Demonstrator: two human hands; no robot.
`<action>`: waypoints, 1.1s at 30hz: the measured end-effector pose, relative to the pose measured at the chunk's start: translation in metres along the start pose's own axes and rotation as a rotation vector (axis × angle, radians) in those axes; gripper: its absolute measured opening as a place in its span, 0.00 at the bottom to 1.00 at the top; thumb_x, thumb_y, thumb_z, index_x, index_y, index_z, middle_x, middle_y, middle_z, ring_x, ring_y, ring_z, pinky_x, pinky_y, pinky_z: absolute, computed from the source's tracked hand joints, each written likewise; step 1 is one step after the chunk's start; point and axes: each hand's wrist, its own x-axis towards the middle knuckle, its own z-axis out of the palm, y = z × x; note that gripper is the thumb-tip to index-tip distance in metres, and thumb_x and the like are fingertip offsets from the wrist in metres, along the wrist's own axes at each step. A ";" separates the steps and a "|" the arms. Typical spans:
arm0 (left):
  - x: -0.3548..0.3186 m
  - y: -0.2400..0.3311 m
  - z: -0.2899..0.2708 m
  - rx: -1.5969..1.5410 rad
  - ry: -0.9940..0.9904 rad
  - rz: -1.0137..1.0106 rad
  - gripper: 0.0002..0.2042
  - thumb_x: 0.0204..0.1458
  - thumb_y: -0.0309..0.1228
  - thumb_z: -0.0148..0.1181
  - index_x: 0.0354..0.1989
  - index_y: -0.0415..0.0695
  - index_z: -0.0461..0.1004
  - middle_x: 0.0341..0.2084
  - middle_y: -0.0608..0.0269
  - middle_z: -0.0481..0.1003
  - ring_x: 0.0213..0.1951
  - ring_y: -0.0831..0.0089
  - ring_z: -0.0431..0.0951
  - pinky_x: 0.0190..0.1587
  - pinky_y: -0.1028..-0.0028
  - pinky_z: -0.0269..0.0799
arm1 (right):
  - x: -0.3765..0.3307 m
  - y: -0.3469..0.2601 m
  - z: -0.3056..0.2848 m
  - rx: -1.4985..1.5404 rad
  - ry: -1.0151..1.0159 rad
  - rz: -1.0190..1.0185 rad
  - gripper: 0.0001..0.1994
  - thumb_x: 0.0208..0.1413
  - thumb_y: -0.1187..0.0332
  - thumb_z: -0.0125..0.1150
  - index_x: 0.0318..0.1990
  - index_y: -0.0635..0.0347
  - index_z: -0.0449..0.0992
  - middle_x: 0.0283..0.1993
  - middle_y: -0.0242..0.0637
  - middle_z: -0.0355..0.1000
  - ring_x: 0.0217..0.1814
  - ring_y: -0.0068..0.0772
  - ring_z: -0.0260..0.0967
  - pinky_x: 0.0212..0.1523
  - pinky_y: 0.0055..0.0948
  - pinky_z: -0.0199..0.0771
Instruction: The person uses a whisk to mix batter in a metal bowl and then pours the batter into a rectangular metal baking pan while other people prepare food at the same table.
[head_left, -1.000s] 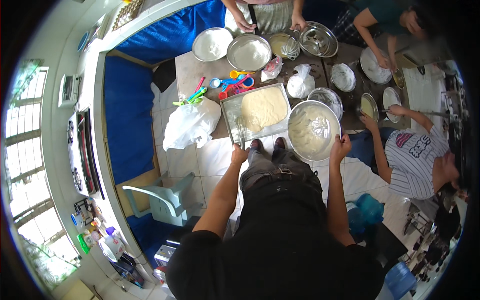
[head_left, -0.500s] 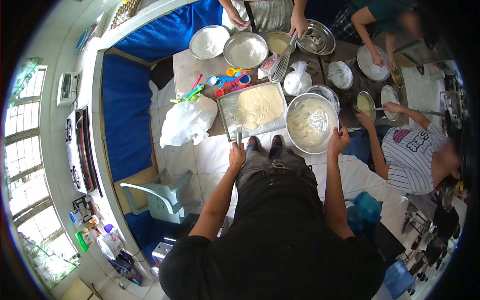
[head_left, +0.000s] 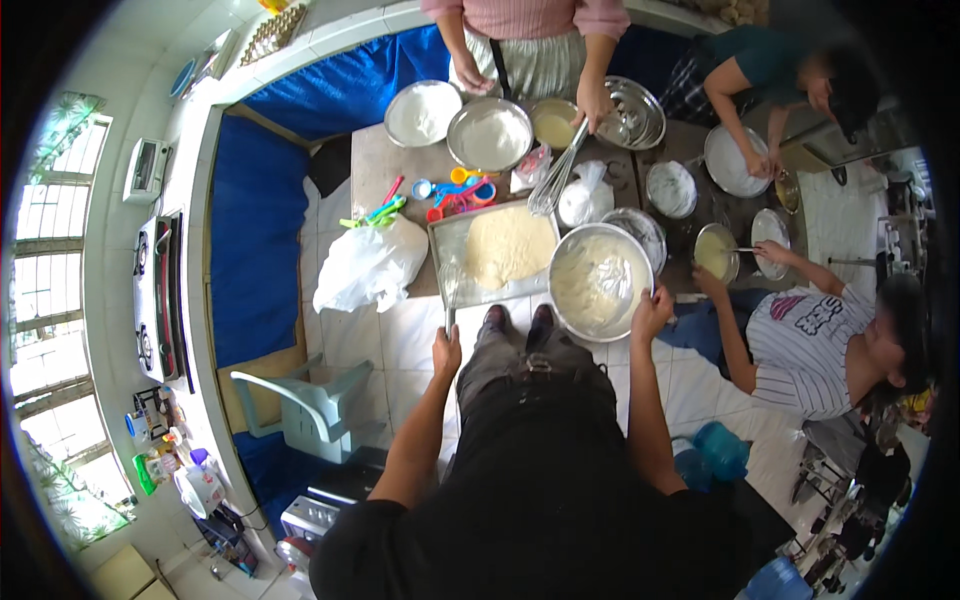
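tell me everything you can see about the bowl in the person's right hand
The bowl is wide, round and silvery, apparently metal, with a thin rim. Pale, creamy batter smears its inside, leaving a shinier patch. Its mouth faces up toward the camera; exact tilt is unclear. The right grip holds its near right rim. It is just right of the tray; whether they touch is unclear.

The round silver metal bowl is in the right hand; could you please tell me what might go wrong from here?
The round silver metal bowl might tip, since only the right hand visibly grips its rim, on one side. Pale batter clinging inside could drip onto the white tiled floor beside its near edge. The silver wire whisk in the left hand overlaps the rectangular metal tray in this view and might knock its rim.
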 end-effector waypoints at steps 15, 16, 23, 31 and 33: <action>0.045 0.002 -0.004 -0.173 -0.077 0.082 0.18 0.51 0.31 0.60 0.45 0.30 0.70 0.27 0.44 0.80 0.29 0.55 0.82 0.37 0.56 0.76 | -0.005 -0.059 0.027 0.076 -0.121 0.136 0.11 0.51 0.81 0.61 0.25 0.64 0.62 0.23 0.30 0.48 0.27 0.25 0.48 0.30 0.32 0.53; 0.053 0.013 -0.006 -0.175 -0.073 0.114 0.18 0.53 0.31 0.59 0.47 0.30 0.71 0.27 0.42 0.80 0.31 0.51 0.82 0.39 0.54 0.75 | -0.006 -0.071 0.029 0.078 -0.154 0.087 0.09 0.51 0.83 0.59 0.26 0.66 0.65 0.23 0.30 0.50 0.27 0.25 0.49 0.30 0.32 0.54; 0.095 0.081 -0.045 -0.287 -0.260 0.151 0.19 0.56 0.41 0.69 0.35 0.34 0.74 0.20 0.59 0.73 0.25 0.69 0.75 0.32 0.62 0.72 | -0.004 -0.093 0.065 0.093 -0.262 -0.155 0.20 0.49 0.87 0.55 0.50 0.66 0.82 0.26 0.37 0.64 0.26 0.30 0.56 0.29 0.33 0.60; 0.129 0.093 -0.073 -0.533 -0.329 0.207 0.20 0.69 0.46 0.57 0.34 0.40 0.73 0.20 0.68 0.68 0.25 0.81 0.66 0.28 0.73 0.63 | -0.015 -0.173 0.116 0.013 -0.426 -0.179 0.05 0.49 0.87 0.52 0.28 0.70 0.64 0.50 0.53 0.81 0.28 0.43 0.64 0.32 0.37 0.65; 0.130 0.095 -0.079 -0.489 -0.305 0.253 0.19 0.70 0.45 0.55 0.38 0.38 0.74 0.22 0.68 0.67 0.25 0.81 0.66 0.28 0.72 0.63 | -0.014 -0.176 0.121 -0.069 -0.466 -0.186 0.22 0.54 0.87 0.54 0.55 0.63 0.81 0.26 0.42 0.62 0.27 0.33 0.60 0.31 0.34 0.63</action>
